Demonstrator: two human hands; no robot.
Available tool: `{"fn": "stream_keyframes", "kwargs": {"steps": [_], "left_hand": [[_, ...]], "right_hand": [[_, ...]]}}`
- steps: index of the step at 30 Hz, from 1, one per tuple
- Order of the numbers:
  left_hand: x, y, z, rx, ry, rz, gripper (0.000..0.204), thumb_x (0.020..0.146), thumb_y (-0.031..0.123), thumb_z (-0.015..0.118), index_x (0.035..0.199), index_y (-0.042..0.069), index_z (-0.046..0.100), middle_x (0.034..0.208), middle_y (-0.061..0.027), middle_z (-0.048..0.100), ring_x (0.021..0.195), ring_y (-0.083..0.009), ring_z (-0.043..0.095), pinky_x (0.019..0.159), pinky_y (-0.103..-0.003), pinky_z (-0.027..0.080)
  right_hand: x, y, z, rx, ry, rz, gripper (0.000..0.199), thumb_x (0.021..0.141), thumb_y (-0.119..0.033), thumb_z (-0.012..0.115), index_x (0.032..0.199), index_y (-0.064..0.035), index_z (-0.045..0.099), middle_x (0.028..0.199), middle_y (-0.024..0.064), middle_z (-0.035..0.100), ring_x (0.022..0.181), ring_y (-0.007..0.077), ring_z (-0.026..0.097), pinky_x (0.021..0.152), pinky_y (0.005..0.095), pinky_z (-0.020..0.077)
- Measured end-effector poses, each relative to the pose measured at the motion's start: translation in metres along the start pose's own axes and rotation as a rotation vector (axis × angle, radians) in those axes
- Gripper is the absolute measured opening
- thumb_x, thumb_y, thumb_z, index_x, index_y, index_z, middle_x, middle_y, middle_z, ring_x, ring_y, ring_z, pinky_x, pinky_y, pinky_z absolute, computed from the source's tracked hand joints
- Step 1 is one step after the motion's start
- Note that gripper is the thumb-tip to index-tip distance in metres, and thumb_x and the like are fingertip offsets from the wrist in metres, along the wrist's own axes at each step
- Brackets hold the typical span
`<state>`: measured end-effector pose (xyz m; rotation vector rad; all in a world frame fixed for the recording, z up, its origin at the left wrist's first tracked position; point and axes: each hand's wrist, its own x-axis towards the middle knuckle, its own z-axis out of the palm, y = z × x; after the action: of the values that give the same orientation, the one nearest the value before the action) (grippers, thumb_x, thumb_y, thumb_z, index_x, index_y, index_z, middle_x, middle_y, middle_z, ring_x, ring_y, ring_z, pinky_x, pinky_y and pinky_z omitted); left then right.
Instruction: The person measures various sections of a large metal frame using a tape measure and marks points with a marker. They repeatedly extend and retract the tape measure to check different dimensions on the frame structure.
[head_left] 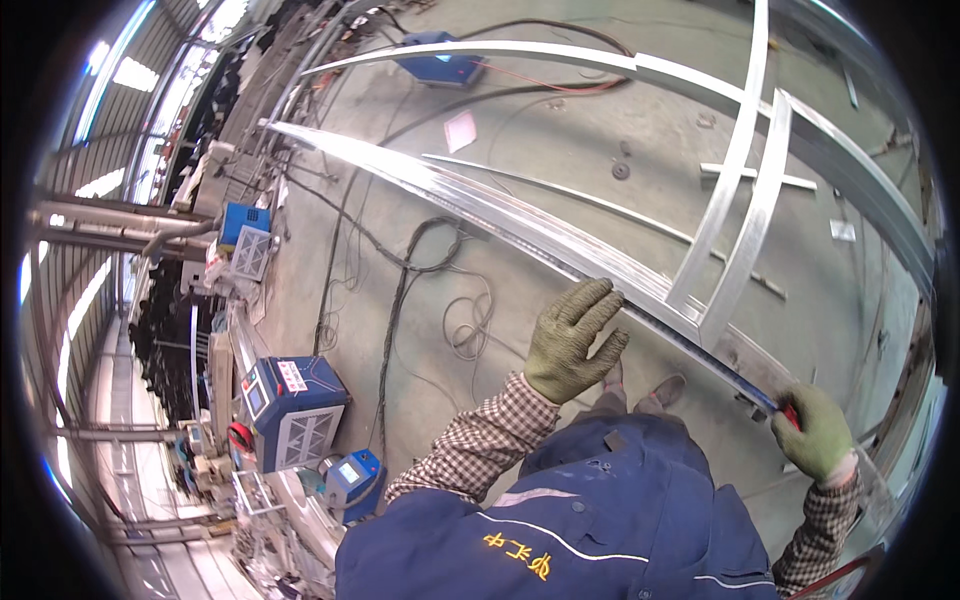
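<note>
1. A long, shiny, curved metal rail [470,200] is seen running from the upper left down to the lower right, raised above the grey concrete floor [560,140].
2. The left hand [572,340], in a green knitted glove, is laid against the near edge of the rail with its fingers [597,300] spread and only slightly bent; nothing is gripped by it.
3. The right hand [815,432], also in a green glove, is closed at the lower right end of the rail around a small red-handled tool [789,412]; the kind of tool cannot be told, since most of it is hidden by the glove.
4. A thin dark strip [690,345] is seen lying along the rail's near edge between the two hands.
5. Two flat silver cross bars [745,200] are joined to the rail just beyond the left hand and reach up to a second curved rail [560,55].
6. Checked sleeves and dark blue overalls [600,510] are worn by the person.
7. Blue box-shaped welding machines [295,410] are stood at the left, and black cables [400,300] are trailed across the floor from them.
</note>
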<state>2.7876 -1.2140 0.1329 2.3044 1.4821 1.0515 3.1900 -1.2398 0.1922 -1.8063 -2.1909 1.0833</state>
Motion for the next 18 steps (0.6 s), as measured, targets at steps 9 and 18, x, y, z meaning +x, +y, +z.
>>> {"fn": "stream_keyframes", "kwargs": {"steps": [9, 18], "left_hand": [[-0.023, -0.007, -0.009, -0.012, -0.062, -0.122, 0.055, 0.093, 0.026, 0.076, 0.142, 0.004, 0.063, 0.145, -0.0241, 0.06, 0.137, -0.0423, 0.057, 0.114, -0.049, 0.048], [-0.008, -0.007, 0.05, 0.122, -0.238, 0.105, 0.063, 0.088, 0.026, 0.078, 0.146, 0.005, 0.06, 0.152, -0.0184, 0.057, 0.147, -0.0399, 0.047, 0.122, -0.054, 0.035]], "right_hand": [[0.015, 0.01, -0.002, -0.056, -0.048, 0.216, 0.029, 0.086, -0.024, 0.07, 0.107, -0.004, 0.074, 0.1, 0.0198, 0.073, 0.097, 0.0368, 0.072, 0.088, 0.0435, 0.056], [0.008, 0.031, -0.006, -0.052, -0.136, 0.231, 0.031, 0.092, -0.025, 0.066, 0.112, -0.0026, 0.071, 0.096, 0.0183, 0.072, 0.087, 0.032, 0.069, 0.082, 0.042, 0.0549]]}}
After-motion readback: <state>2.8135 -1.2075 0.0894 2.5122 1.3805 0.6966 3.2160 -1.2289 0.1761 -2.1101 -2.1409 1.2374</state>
